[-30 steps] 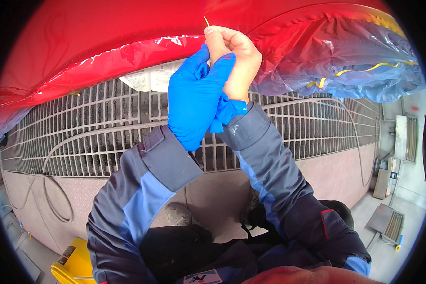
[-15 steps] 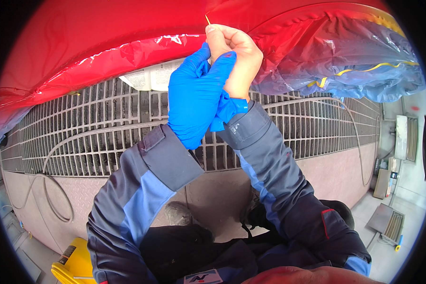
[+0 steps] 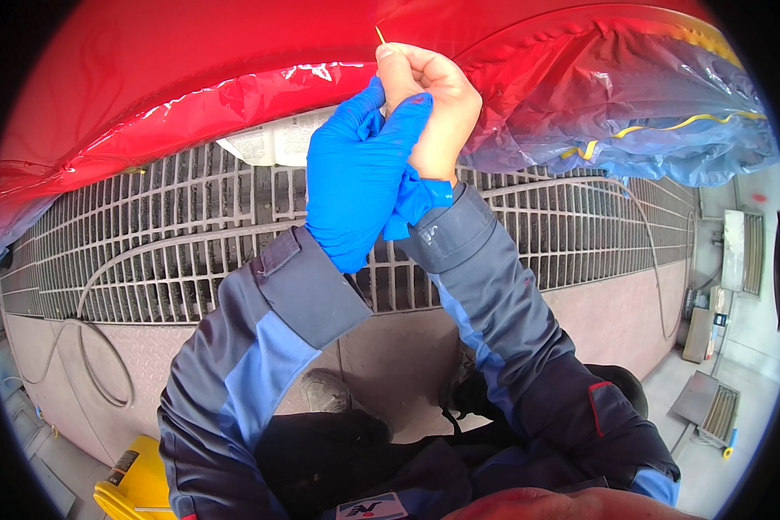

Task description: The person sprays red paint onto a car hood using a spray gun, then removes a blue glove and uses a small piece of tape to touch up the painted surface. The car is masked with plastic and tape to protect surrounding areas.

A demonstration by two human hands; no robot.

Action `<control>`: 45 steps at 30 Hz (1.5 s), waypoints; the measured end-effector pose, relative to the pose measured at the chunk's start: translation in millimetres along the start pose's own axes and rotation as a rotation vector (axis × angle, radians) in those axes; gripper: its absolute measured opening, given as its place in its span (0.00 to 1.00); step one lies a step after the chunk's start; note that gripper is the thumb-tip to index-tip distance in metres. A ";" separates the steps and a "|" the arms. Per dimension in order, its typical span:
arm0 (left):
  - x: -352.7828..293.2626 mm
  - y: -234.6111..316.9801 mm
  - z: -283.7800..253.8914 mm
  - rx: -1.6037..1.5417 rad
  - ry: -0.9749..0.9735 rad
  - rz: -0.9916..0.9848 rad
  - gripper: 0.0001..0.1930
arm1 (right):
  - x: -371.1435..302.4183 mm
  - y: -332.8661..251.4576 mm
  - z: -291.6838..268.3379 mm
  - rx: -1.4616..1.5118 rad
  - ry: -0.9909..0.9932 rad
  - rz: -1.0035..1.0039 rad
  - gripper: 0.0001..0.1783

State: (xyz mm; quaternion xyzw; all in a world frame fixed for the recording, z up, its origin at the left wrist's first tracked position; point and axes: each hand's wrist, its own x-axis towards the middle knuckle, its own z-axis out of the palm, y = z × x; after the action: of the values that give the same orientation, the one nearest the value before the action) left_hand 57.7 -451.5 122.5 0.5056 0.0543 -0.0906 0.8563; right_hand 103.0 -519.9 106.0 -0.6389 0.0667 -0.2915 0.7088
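My right hand [image 3: 445,100] is bare and pinches a thin, pale yellow pointed stick [image 3: 380,35] between thumb and fingertips. The stick's tip is at the glossy red painted panel [image 3: 234,39]; I cannot tell whether they touch. In a blue glove, my left hand [image 3: 351,173] is closed around the thumb side of my right hand, its thumb lying across. Crumpled blue glove material [image 3: 423,201] bunches at my right wrist. The left fingertips are partly hidden behind the hands.
Red-sprayed plastic sheeting [image 3: 615,104] with a yellow strip drapes at the right. Printed paper [image 3: 277,141] hangs below the panel. A hose [image 3: 160,245] crosses the floor grating [image 3: 225,195]. A yellow container [image 3: 139,477] stands at lower left; metal fixtures [image 3: 711,407] line the right wall.
Almost nothing differs. Both hands keep the same hold, and the stick stays at the same spot by the red panel.
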 end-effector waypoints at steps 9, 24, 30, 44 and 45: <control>0.2 -1.4 -0.7 -0.010 0.003 -0.004 0.25 | -0.7 0.3 0.5 0.025 0.001 0.008 0.07; -0.1 -1.0 0.5 0.002 0.009 0.033 0.22 | -0.5 -1.0 1.3 0.001 -0.001 -0.007 0.07; -3.3 -0.3 -0.9 0.013 0.032 -0.011 0.25 | -2.4 0.8 -0.7 -0.029 -0.022 -0.026 0.08; -18.7 7.6 3.7 0.094 0.017 -0.114 0.26 | -13.3 -8.0 -12.0 0.064 -0.064 0.028 0.07; -23.0 10.2 3.2 0.106 0.011 -0.179 0.25 | -15.4 -9.5 -15.6 0.083 -0.078 0.038 0.07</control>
State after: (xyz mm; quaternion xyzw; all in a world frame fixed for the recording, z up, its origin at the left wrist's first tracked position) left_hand 37.3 -447.2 137.0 0.5436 0.0992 -0.1667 0.8166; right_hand 79.9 -525.9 108.0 -0.6183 0.0389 -0.2555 0.7422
